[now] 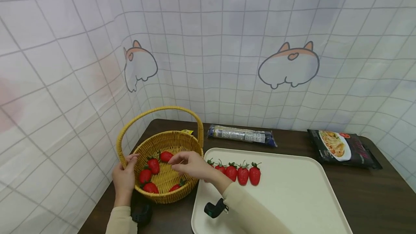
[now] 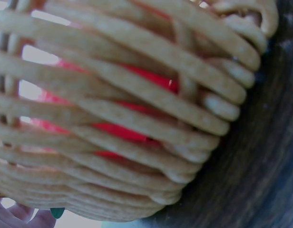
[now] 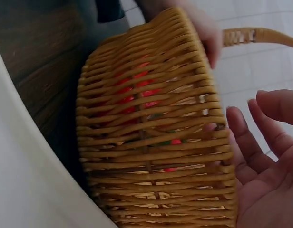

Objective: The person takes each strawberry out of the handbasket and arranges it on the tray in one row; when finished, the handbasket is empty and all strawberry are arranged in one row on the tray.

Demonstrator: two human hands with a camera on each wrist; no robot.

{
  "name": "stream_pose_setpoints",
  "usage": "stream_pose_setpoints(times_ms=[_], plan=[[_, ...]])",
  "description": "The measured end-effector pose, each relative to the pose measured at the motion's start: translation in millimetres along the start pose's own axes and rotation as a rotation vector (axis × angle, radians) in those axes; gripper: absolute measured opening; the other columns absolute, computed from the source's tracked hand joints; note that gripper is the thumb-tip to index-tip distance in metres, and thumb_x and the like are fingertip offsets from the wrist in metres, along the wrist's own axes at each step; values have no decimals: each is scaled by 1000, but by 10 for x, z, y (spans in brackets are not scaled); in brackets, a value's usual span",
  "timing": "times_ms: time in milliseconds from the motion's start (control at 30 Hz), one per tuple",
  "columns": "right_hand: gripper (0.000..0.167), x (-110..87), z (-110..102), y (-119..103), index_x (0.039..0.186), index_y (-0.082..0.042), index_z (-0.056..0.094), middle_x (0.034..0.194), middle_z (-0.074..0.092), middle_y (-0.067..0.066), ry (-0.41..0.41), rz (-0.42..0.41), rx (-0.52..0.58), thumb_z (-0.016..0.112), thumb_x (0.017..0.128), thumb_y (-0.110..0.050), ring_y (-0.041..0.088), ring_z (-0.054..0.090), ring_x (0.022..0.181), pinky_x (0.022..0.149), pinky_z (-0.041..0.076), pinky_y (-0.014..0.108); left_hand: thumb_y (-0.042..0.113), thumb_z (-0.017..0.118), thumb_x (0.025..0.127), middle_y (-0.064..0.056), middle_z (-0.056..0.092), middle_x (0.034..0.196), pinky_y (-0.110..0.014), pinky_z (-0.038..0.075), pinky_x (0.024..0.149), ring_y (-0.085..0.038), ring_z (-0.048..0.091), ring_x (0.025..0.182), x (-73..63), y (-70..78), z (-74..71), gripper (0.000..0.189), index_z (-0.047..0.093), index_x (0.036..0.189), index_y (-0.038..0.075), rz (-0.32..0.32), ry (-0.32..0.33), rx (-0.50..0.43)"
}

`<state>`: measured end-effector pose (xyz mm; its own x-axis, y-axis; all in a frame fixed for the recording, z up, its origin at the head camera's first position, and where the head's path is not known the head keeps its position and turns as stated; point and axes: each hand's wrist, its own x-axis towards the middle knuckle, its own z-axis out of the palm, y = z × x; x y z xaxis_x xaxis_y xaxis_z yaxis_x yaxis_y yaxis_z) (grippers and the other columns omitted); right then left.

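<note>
A yellow wicker basket point(image 1: 175, 198) with a tall arched handle stands left of the tray, several red strawberries point(image 1: 153, 166) inside it. At its left rim, near the foot of the handle, my left hand point(image 1: 124, 180) grips the edge. My right hand point(image 1: 191, 164) hovers over the basket's right side, fingers slightly bent. In the right wrist view that hand point(image 3: 275, 156) shows a gap between thumb and fingers with nothing in it. Red of the strawberries point(image 2: 127, 130) shows through the weave in the left wrist view.
A cream tray point(image 1: 292, 198) holds a row of several strawberries point(image 1: 243, 174), partly behind my right forearm. Behind it lies a long clear-and-blue packet point(image 1: 242, 135). A black food bag point(image 1: 344, 149) sits at the back right of the dark table point(image 1: 367, 187). Gridded cloth hangs behind.
</note>
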<state>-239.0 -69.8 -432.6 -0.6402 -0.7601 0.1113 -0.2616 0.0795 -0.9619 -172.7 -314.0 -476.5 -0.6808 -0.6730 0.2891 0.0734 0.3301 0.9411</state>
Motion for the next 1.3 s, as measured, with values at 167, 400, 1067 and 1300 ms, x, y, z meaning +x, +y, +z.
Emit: stream_pose_setpoints(times_ms=[167, 400, 1067, 1300], plan=[[17, 99, 65, 51, 109, -12, 71, 99, 68, -4, -4, -8, -138, 65, 93, -15, 11, 62, 87, 76, 53, 28, 32, 62, 97, 13, 71, 98, -17, 36, 84, 3, 54, 99, -7, 8, -4, 39, 63, 95, -7, -5, -3, -3], [20, 198, 75, 49, 109, -10, 72, 97, 70, -7, -91, 22, -284, 70, 90, -18, 3, 60, 87, 76, 49, 22, 34, 62, 97, 10, 72, 101, -19, 36, 86, 2, 53, 101, 1, 21, -6, 39, 64, 96, -6, -19, -7, 5], [27, 330, 66, 59, 113, -10, 72, 98, 71, -7, -438, 186, -382, 72, 87, -19, 3, 60, 87, 80, 48, 23, 33, 60, 98, -7, 71, 113, -19, 37, 86, 1, 53, 104, -9, 27, 2, 39, 60, 93, -6, -18, -24, 14], [26, 349, 79, 77, 114, -6, 71, 104, 72, -1, -567, 141, -353, 68, 89, -9, 3, 60, 88, 79, 49, 21, 33, 59, 98, -10, 70, 115, -21, 36, 85, -10, 55, 110, -8, 17, -6, 40, 60, 92, -6, -26, -20, 36]])
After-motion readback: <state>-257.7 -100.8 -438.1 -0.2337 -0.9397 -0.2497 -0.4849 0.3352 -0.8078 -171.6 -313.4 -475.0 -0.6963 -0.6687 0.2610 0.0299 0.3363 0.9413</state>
